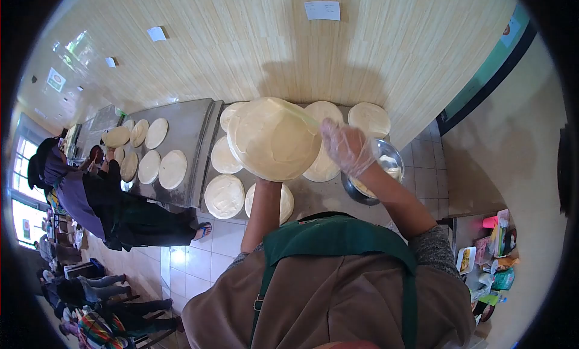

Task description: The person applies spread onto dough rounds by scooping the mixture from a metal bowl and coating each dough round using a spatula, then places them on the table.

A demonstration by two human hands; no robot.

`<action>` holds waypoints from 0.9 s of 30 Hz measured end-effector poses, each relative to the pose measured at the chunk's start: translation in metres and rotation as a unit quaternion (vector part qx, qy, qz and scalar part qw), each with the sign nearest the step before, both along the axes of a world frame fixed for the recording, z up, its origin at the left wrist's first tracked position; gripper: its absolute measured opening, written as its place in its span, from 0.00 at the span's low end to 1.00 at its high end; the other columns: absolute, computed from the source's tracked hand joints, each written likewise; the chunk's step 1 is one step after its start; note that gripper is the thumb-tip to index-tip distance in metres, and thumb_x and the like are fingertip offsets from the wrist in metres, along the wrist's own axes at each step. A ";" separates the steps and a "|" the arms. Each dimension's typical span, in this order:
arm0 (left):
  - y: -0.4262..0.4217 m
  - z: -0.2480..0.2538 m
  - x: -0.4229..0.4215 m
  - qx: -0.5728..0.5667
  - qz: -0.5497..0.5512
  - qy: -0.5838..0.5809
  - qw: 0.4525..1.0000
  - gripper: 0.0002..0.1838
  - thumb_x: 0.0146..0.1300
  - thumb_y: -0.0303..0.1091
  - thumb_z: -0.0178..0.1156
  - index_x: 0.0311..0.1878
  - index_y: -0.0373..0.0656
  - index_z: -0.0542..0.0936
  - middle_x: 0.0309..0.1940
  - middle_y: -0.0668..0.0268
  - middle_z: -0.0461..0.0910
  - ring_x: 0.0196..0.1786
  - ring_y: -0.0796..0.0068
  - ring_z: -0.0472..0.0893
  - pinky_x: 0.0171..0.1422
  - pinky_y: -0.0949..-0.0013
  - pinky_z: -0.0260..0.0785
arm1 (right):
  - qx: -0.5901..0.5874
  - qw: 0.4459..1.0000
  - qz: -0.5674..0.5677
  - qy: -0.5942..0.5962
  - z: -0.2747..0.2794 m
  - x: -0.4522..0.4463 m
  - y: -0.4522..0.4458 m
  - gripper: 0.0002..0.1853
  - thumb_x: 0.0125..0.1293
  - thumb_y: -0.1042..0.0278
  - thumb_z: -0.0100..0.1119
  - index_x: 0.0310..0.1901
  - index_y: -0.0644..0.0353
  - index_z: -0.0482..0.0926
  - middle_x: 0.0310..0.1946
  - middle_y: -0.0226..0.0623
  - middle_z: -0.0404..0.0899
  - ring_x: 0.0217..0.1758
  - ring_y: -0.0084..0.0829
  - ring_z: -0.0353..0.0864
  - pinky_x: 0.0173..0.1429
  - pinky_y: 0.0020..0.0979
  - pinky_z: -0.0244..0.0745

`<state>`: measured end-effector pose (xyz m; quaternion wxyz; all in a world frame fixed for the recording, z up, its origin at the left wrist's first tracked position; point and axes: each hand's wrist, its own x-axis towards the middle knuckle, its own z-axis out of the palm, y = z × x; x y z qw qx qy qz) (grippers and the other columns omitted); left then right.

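A large round flat base (274,141) with a pale spread on top is held up, tilted, above the metal table. My left hand is beneath it and out of sight; only the forearm shows. In a clear plastic glove, my right hand (348,145) is closed at the round's right edge, where a pale green tool (303,117) reaches across the spread. A metal bowl (393,159) with pale cream inside is below my right wrist. More coated rounds lie about, including one at the lower left (224,196) and one at the back right (369,120).
A co-worker (90,195) stands at the left beside another metal table (181,126) with several rounds. Other people are at the far lower left. A side table at the right holds a white tray (465,260) and bags. A wall rises behind the tables.
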<state>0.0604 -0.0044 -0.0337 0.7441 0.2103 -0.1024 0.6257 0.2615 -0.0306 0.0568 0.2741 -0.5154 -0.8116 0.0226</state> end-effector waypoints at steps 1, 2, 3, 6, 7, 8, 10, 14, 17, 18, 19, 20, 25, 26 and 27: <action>0.002 0.002 0.000 0.003 -0.002 -0.002 1.000 0.37 0.70 0.64 0.42 0.71 0.47 0.64 0.69 0.56 0.68 0.69 0.52 0.69 0.72 0.43 0.63 | -0.016 1.000 -0.006 -0.024 -0.001 -0.002 -0.006 0.05 0.66 0.65 0.52 0.36 0.56 0.74 0.21 0.47 0.76 0.23 0.50 0.79 0.27 0.46 0.74; 0.003 0.003 0.000 0.006 -0.003 -0.003 1.000 0.37 0.70 0.64 0.42 0.71 0.47 0.64 0.69 0.56 0.68 0.69 0.52 0.69 0.72 0.43 0.63 | -0.035 0.999 0.023 -0.024 -0.001 -0.005 -0.021 0.05 0.66 0.65 0.52 0.36 0.57 0.73 0.22 0.47 0.76 0.24 0.50 0.79 0.28 0.46 0.74; 0.005 0.003 -0.001 0.009 -0.004 -0.005 1.000 0.37 0.70 0.64 0.42 0.71 0.47 0.64 0.69 0.56 0.68 0.69 0.52 0.69 0.72 0.43 0.63 | -0.058 0.997 0.053 -0.023 0.009 -0.013 -0.047 0.05 0.66 0.66 0.52 0.36 0.57 0.73 0.22 0.46 0.77 0.25 0.50 0.80 0.29 0.46 0.75; 0.010 0.008 -0.005 0.023 -0.003 -0.003 1.000 0.37 0.70 0.65 0.42 0.73 0.48 0.62 0.70 0.56 0.66 0.70 0.52 0.68 0.71 0.43 0.63 | -0.070 0.989 0.123 0.041 0.020 -0.013 -0.060 0.08 0.67 0.64 0.54 0.43 0.57 0.74 0.25 0.49 0.78 0.26 0.52 0.80 0.29 0.48 0.75; 0.011 0.009 -0.007 0.029 -0.005 -0.001 1.000 0.38 0.70 0.65 0.41 0.73 0.48 0.61 0.70 0.57 0.65 0.70 0.53 0.68 0.71 0.43 0.63 | -0.066 0.985 0.141 0.072 0.021 -0.009 -0.060 0.10 0.67 0.63 0.55 0.46 0.56 0.75 0.26 0.50 0.79 0.26 0.54 0.79 0.28 0.49 0.75; 0.010 0.009 -0.009 0.017 0.009 0.014 1.000 0.38 0.70 0.65 0.42 0.73 0.48 0.61 0.71 0.57 0.65 0.70 0.53 0.68 0.71 0.43 0.63 | -0.010 0.984 0.139 0.109 0.013 -0.002 -0.047 0.10 0.68 0.62 0.53 0.44 0.57 0.75 0.27 0.50 0.79 0.27 0.54 0.79 0.29 0.49 0.75; 0.008 0.009 -0.012 -0.008 0.037 0.042 0.998 0.38 0.70 0.65 0.42 0.73 0.48 0.61 0.71 0.57 0.65 0.71 0.53 0.67 0.71 0.44 0.63 | -0.011 0.994 0.059 0.095 -0.001 0.015 -0.008 0.09 0.69 0.62 0.53 0.42 0.58 0.75 0.28 0.50 0.79 0.28 0.53 0.80 0.30 0.48 0.75; 0.005 0.022 -0.013 -0.003 0.030 0.046 0.998 0.38 0.69 0.65 0.42 0.73 0.48 0.62 0.70 0.57 0.66 0.71 0.54 0.66 0.72 0.44 0.63 | -0.056 0.998 0.006 -0.007 -0.021 0.010 -0.013 0.06 0.69 0.65 0.54 0.38 0.58 0.74 0.28 0.49 0.80 0.30 0.52 0.81 0.31 0.47 0.76; 0.016 0.008 -0.024 0.042 -0.013 -0.015 0.999 0.38 0.69 0.65 0.43 0.73 0.48 0.62 0.70 0.57 0.66 0.72 0.54 0.66 0.73 0.43 0.61 | -0.058 0.988 0.126 0.061 -0.005 -0.007 -0.062 0.06 0.68 0.66 0.55 0.38 0.58 0.74 0.26 0.47 0.79 0.28 0.52 0.80 0.30 0.46 0.75; 0.017 0.010 -0.025 0.040 -0.009 -0.017 0.999 0.38 0.69 0.65 0.43 0.73 0.48 0.62 0.70 0.57 0.66 0.72 0.54 0.66 0.73 0.43 0.60 | -0.069 0.986 0.140 0.057 0.004 -0.006 -0.068 0.08 0.69 0.63 0.55 0.38 0.59 0.74 0.25 0.47 0.79 0.27 0.52 0.80 0.29 0.47 0.75; 0.017 0.011 -0.026 0.033 0.001 -0.012 0.999 0.38 0.69 0.65 0.43 0.73 0.48 0.62 0.70 0.57 0.65 0.72 0.54 0.65 0.73 0.43 0.60 | -0.016 0.989 0.130 0.074 0.003 -0.003 -0.062 0.09 0.69 0.62 0.55 0.38 0.59 0.74 0.26 0.47 0.79 0.27 0.51 0.80 0.29 0.47 0.74; 0.015 0.012 -0.026 0.020 0.015 -0.003 1.000 0.38 0.69 0.65 0.43 0.73 0.48 0.62 0.70 0.57 0.65 0.72 0.53 0.65 0.73 0.43 0.60 | 0.034 0.988 0.118 0.092 0.000 0.002 -0.049 0.09 0.69 0.62 0.54 0.38 0.59 0.75 0.26 0.47 0.80 0.27 0.51 0.80 0.29 0.47 0.74; 0.010 0.020 -0.025 -0.033 0.076 0.037 0.996 0.38 0.69 0.65 0.43 0.73 0.48 0.62 0.71 0.57 0.65 0.72 0.53 0.65 0.74 0.43 0.59 | 0.020 0.999 0.001 0.041 -0.027 0.019 -0.001 0.11 0.69 0.60 0.55 0.41 0.60 0.77 0.27 0.47 0.81 0.27 0.51 0.80 0.29 0.46 0.74; 0.012 0.021 -0.027 -0.040 0.087 0.042 0.995 0.38 0.69 0.65 0.43 0.73 0.48 0.62 0.71 0.57 0.65 0.72 0.53 0.65 0.74 0.43 0.59 | 0.056 0.996 0.035 0.062 -0.043 0.014 -0.012 0.12 0.69 0.59 0.55 0.41 0.59 0.78 0.27 0.45 0.80 0.26 0.50 0.80 0.28 0.46 0.74; 0.013 0.021 -0.029 -0.050 0.098 0.047 0.993 0.38 0.69 0.65 0.43 0.73 0.48 0.62 0.71 0.57 0.65 0.72 0.53 0.65 0.74 0.43 0.58 | 0.090 0.990 0.070 0.083 -0.053 0.011 -0.024 0.13 0.68 0.57 0.56 0.42 0.59 0.79 0.26 0.44 0.80 0.24 0.50 0.80 0.28 0.45 0.75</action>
